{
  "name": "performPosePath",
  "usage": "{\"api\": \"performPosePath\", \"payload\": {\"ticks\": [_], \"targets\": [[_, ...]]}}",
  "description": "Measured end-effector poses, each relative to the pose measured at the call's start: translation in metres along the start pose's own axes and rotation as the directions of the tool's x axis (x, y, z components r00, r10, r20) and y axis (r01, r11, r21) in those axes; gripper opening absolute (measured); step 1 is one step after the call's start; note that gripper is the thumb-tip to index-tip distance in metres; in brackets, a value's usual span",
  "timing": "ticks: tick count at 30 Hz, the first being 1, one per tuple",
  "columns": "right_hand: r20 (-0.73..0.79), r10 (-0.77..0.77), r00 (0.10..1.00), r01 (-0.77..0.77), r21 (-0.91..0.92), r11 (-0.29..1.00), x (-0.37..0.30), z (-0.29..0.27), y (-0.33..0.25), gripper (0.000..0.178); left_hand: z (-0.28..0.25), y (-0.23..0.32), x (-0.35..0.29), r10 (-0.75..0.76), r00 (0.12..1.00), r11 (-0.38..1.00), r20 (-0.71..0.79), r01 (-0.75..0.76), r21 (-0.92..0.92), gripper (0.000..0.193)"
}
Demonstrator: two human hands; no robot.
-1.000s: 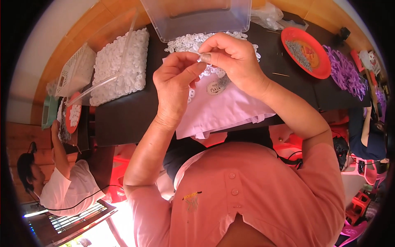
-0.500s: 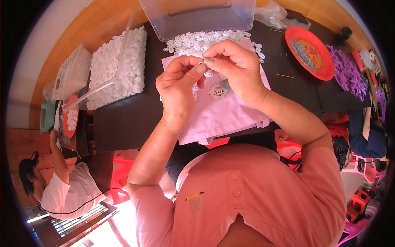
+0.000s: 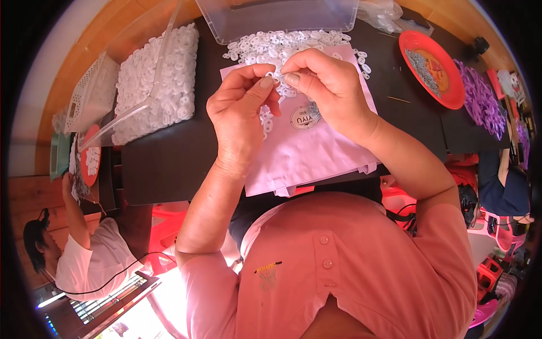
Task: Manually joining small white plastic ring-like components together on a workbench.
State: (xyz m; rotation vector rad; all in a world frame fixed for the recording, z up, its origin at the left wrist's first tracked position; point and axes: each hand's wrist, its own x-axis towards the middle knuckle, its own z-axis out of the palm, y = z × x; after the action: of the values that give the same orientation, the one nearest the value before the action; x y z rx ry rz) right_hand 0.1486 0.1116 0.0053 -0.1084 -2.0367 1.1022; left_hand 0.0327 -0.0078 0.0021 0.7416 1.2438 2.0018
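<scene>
**Counter stock list: one white piece pinched in the left hand, over a lilac bag**

Left to right, as I log it from the remote head camera:

- Green crate (image 3: 58,157), one, beyond the counter's left edge; below it, a co-worker in a white top (image 3: 99,257).
- Red tray (image 3: 94,132), one, bearing small white pieces.
- Perforated white basket (image 3: 93,90), one, near the counter's far left corner.
- Clear tub (image 3: 160,62), one, just right of the basket, full of white oval pieces.
- Left hand (image 3: 240,101): thumb and forefinger clamped on one small white piece (image 3: 275,79), raised above the middle of the counter (image 3: 175,155).
- Clear bin (image 3: 316,24), one, at the far edge; a loose heap of white ovals (image 3: 262,45) just before it.
- Lilac bag (image 3: 310,155), one, flat, reaching the near edge.
- Right hand (image 3: 336,90): just beside the left, thumb and forefinger close together; I cannot tell whether they grip anything.
- Thin stick (image 3: 398,99), one.
- Red plate (image 3: 456,79), one, toward the far right corner, carrying grey bits (image 3: 422,72).
- Purple loops (image 3: 483,104), heaped by the right edge.
</scene>
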Motion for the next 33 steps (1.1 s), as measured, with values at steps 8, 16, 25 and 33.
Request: {"api": "performPosePath", "payload": {"ticks": [8, 16, 25, 33], "targets": [[0.012, -0.059, 0.998, 0.06, -0.116, 0.991, 0.002, -0.003, 0.0, 0.011, 0.0, -0.001, -0.001, 0.053, 0.999, 0.997, -0.004, -0.053, 0.052, 0.016], [0.016, -0.095, 0.995, 0.096, -0.119, 0.988, 0.0, 0.0, 0.005, 0.012, 0.0, -0.004, -0.002, 0.135, 0.99, 0.99, 0.036, -0.136, 0.044, 0.018], [0.023, -0.1, 0.995, 0.102, -0.118, 0.988, 0.001, 0.001, 0.007, 0.014, -0.001, -0.006, -0.002, 0.173, 0.984, 0.979, 0.038, -0.176, 0.1, 0.021], [0.05, -0.108, 0.993, 0.113, -0.117, 0.987, -0.001, 0.008, 0.005, 0.013, -0.003, -0.009, -0.006, 0.227, 0.973, 0.961, 0.047, -0.232, 0.15, 0.026]]}}
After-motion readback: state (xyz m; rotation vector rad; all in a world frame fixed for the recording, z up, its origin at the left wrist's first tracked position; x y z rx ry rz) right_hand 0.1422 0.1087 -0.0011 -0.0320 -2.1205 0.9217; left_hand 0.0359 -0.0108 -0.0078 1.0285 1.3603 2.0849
